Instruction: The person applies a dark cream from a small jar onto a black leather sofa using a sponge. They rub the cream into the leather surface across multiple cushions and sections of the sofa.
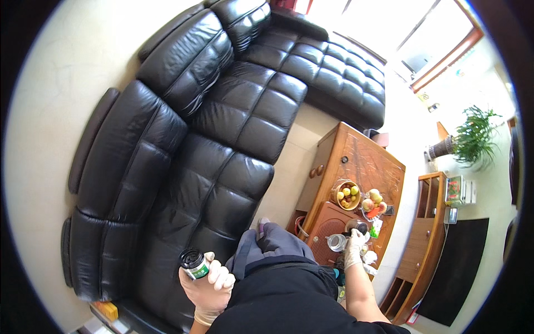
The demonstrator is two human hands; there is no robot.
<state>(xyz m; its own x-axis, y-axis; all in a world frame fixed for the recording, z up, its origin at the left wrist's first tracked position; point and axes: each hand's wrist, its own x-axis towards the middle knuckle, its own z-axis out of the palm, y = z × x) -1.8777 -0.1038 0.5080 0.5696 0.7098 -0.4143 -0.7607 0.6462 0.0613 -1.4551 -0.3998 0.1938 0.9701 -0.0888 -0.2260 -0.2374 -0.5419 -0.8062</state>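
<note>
Over the sofa edge, my left hand [208, 286] in a pale thin glove is closed around a small jar [193, 264] with a black top and a green-and-white label. Whether that black top is a lid or an open mouth is hard to tell. Reaching to the wooden coffee table [371, 158], my gloved right hand [354, 249] has its fingers curled beside a brown container with a dark round top [361, 228]. What these fingers grip is too small to make out. A clear glass pitcher [336, 242] stands just left of this hand on the brown tea tray [328, 222].
A bowl of yellow fruit [347, 195] and a plate of mixed fruit [374, 204] sit beyond the tray. A green-and-white packet [376, 227] lies right of my right hand. Black leather sofas [206, 183] line the left and far side. A wooden cabinet [417, 245] stands right.
</note>
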